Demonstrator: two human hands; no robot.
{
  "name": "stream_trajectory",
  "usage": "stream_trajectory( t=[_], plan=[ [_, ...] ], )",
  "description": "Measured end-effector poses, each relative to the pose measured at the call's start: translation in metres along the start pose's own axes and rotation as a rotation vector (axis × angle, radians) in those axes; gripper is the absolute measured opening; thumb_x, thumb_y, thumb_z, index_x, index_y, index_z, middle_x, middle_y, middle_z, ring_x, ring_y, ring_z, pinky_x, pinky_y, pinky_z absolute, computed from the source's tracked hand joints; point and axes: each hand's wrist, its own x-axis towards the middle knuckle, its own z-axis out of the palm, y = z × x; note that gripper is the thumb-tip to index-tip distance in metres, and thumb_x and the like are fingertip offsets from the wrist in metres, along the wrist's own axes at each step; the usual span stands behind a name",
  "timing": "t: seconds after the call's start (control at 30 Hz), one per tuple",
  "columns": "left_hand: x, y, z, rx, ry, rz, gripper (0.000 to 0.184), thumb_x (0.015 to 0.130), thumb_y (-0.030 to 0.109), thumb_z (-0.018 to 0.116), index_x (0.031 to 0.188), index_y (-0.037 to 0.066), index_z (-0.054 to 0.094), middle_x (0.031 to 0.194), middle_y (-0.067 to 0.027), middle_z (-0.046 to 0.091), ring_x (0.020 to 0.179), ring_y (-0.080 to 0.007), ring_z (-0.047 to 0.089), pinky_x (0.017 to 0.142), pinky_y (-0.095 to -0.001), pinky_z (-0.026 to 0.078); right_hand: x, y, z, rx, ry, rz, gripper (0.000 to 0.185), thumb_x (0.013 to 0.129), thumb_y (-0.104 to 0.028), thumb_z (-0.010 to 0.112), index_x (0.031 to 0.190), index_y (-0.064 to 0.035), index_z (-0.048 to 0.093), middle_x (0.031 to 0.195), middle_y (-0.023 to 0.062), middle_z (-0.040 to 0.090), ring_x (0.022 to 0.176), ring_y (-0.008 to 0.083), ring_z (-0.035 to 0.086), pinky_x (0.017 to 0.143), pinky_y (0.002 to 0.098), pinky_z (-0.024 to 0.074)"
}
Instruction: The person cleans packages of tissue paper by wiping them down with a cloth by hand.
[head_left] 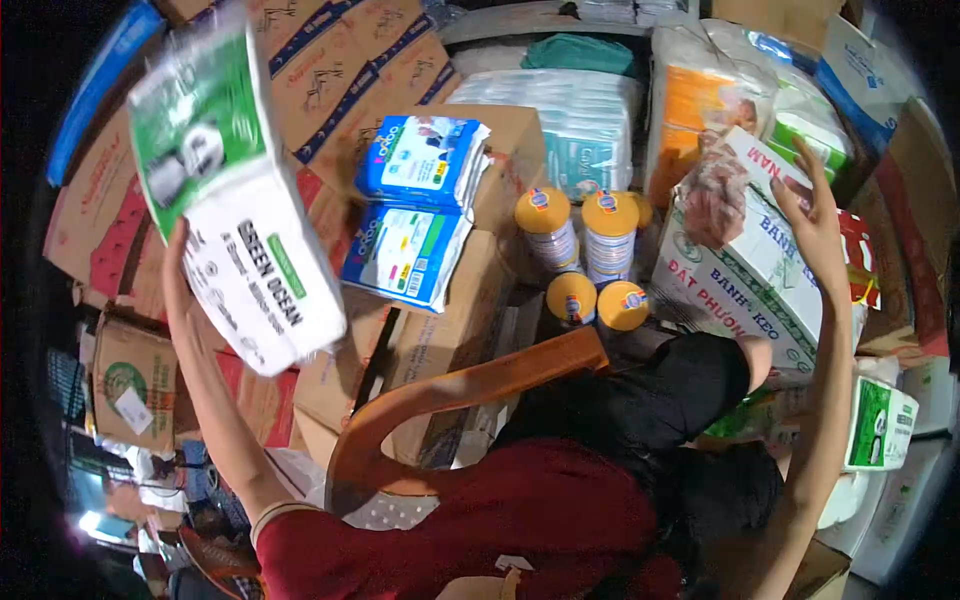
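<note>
My left hand (178, 245) is raised at the left and grips the side of a white and green plastic-wrapped tissue pack (255, 260) printed "Green Ocean". The pack hangs tilted above cartons and is slightly blurred; most of my fingers are behind it. On the right, my right hand (812, 205) is raised with its fingers apart and nothing in it. It is over the side of a white printed carton (745, 265); whether it touches the carton I cannot tell. A similar Green Ocean pack (880, 425) lies low at the right, beside my right forearm.
Two blue packs (405, 255) lie on a brown carton (460, 300). Several orange-lidded tins (610, 215) stand at the centre. A curved wooden armrest (480, 380) crosses before my body. Stacked cartons (340, 70) and wrapped packs (590, 130) fill the back.
</note>
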Motion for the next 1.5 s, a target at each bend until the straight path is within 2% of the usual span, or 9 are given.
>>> stream_trajectory(
  t=[0.37,0.57,0.83,1.0,1.07,1.2,1.27,1.33,1.5],
  plan=[
    [-0.083,-0.159,-0.186,-0.123,0.289,-0.567,0.046,0.085,0.036,0.060,0.116,0.002,0.054,0.106,-0.0100,0.064,0.085,-0.0211,0.066,0.072,-0.0347,0.055,-0.030,0.113,-0.017,-0.111,-0.390,0.276,0.053,0.085,-0.025,0.062,0.131,-0.0081,0.041,0.121,0.0213,0.050,0.105,0.0253,0.054,0.083,0.0341,0.0477],
    [-0.067,-0.186,-0.232,0.032,0.065,-0.798,0.053,0.085,0.049,0.055,0.111,0.003,0.058,0.098,-0.0100,0.067,0.079,-0.0216,0.066,0.069,-0.0331,0.054,-0.054,0.150,-0.016,-0.202,-0.447,0.184,0.050,0.085,-0.022,0.062,0.129,-0.0084,0.043,0.110,0.0230,0.055,0.090,0.0248,0.061,0.075,0.0338,0.0501],
    [-0.097,-0.220,-0.227,-0.153,0.133,-0.588,0.052,0.091,0.047,0.043,0.121,0.006,0.052,0.114,-0.0074,0.061,0.102,-0.0224,0.059,0.088,-0.0390,0.048,-0.076,0.188,-0.029,-0.177,-0.570,0.389,0.050,0.086,-0.023,0.061,0.128,-0.0057,0.043,0.101,0.0237,0.060,0.088,0.0258,0.062,0.072,0.0336,0.0491],
    [-0.127,-0.265,-0.253,-0.092,0.066,-0.796,0.052,0.090,0.048,0.044,0.121,0.007,0.050,0.118,-0.0100,0.056,0.107,-0.0282,0.056,0.089,-0.0448,0.047,-0.080,0.179,-0.023,-0.238,-0.539,0.389,0.046,0.086,-0.020,0.061,0.126,-0.0030,0.045,0.098,0.0236,0.062,0.092,0.0282,0.062,0.077,0.0355,0.0483],
    [-0.140,-0.236,-0.181,-0.134,0.123,-0.886,0.052,0.089,0.047,0.048,0.119,0.005,0.050,0.118,-0.0142,0.056,0.107,-0.0316,0.055,0.091,-0.0474,0.045,-0.079,0.181,-0.023,-0.214,-0.527,0.357,0.046,0.085,-0.019,0.062,0.125,-0.0040,0.046,0.098,0.0231,0.062,0.091,0.0284,0.062,0.077,0.0361,0.0484],
    [-0.130,-0.227,-0.212,0.374,-0.173,-1.257,0.051,0.085,0.041,0.057,0.117,0.002,0.052,0.114,-0.0203,0.057,0.108,-0.0338,0.054,0.091,-0.0472,0.046,-0.076,0.184,-0.019,-0.220,-0.513,0.477,0.045,0.083,-0.017,0.063,0.124,-0.0061,0.047,0.098,0.0219,0.062,0.089,0.0277,0.062,0.077,0.0366,0.0482],
    [-0.110,-0.240,-0.242,0.635,-0.064,-1.299,0.047,0.085,0.038,0.057,0.114,0.002,0.055,0.115,-0.0207,0.057,0.109,-0.0323,0.054,0.092,-0.0455,0.045,-0.078,0.196,-0.016,-0.309,-0.514,0.404,0.044,0.082,-0.012,0.062,0.124,-0.0066,0.048,0.100,0.0198,0.060,0.089,0.0257,0.061,0.076,0.0345,0.0485],
    [-0.077,-0.246,-0.278,0.886,-0.171,-1.269,0.039,0.081,0.033,0.060,0.105,0.003,0.061,0.109,-0.0194,0.061,0.099,-0.0321,0.060,0.083,-0.0457,0.049,-0.083,0.197,-0.016,-0.385,-0.517,0.337,0.041,0.084,-0.008,0.059,0.124,-0.0045,0.047,0.103,0.0188,0.057,0.089,0.0230,0.059,0.073,0.0320,0.0500],
    [0.013,-0.191,-0.187,1.433,-0.102,-0.239,0.018,0.073,0.017,0.061,0.079,0.000,0.065,0.066,-0.0166,0.062,0.057,-0.0203,0.062,0.051,-0.0347,0.045,-0.085,0.185,-0.015,-0.364,-0.454,0.298,0.043,0.078,-0.013,0.067,0.117,-0.0006,0.053,0.109,0.0218,0.056,0.104,0.0326,0.056,0.087,0.0376,0.0460]
  ],
)
